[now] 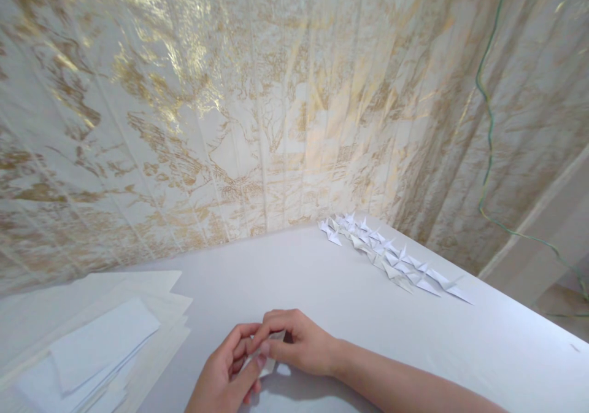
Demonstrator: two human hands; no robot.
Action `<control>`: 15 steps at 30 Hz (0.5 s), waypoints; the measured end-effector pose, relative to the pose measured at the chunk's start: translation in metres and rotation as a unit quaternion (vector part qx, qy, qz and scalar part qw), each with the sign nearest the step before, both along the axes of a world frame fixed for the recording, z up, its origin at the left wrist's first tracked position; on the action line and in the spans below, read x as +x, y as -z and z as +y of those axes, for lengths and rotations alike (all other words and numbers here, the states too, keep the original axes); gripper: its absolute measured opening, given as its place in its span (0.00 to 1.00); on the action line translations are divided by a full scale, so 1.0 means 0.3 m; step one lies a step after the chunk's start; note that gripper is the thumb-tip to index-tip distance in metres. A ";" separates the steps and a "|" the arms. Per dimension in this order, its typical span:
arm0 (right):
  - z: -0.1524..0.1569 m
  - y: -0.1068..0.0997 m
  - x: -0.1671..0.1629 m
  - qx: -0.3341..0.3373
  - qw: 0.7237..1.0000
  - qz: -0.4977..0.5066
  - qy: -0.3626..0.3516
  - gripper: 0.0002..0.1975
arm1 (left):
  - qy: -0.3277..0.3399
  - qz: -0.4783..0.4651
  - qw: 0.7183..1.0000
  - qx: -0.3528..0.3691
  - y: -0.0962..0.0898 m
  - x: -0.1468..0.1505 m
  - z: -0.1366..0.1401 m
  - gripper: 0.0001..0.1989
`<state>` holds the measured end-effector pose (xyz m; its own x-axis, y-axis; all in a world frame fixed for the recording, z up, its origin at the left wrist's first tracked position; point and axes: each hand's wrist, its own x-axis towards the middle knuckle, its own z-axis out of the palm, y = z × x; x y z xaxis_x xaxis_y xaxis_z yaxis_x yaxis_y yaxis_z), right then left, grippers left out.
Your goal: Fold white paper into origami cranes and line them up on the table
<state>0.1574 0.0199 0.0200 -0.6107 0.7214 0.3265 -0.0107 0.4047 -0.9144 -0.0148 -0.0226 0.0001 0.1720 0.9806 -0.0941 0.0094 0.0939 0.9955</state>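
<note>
Near the front of the white table, a small folded piece of white paper (268,367) is pinched between both hands. My left hand (232,364) grips it from the left, thumb on top and fingers curled beneath. From the right, my right hand (294,342) closes on its upper edge with thumb and forefinger. The two hands touch at the fingertips and cover much of the paper, so its full folded shape is hidden.
Several folded white paper cranes (391,256) stand in rows along the table's right back edge. At left lie stacked white paper sheets (105,339) on larger cream sheets (170,305). A gold-patterned curtain (257,112) hangs behind the table (239,272); a green cord (490,124) dangles at right.
</note>
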 end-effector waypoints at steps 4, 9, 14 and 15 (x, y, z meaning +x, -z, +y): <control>-0.009 0.009 -0.003 -0.051 0.998 -0.009 0.026 0.11 | 0.012 0.001 1.000 -0.005 -0.018 -0.005 -0.002 0.24; -0.003 0.017 -0.001 -0.062 0.998 -0.006 0.029 0.10 | -0.031 -0.004 0.999 0.018 -0.008 0.003 -0.003 0.23; 0.014 0.027 -0.002 -0.044 0.998 0.023 0.031 0.10 | -0.034 -0.001 0.999 0.017 0.013 0.005 -0.001 0.26; 0.016 0.026 -0.002 -0.044 0.998 0.032 0.028 0.10 | -0.033 -0.003 0.999 0.018 0.015 0.004 0.000 0.26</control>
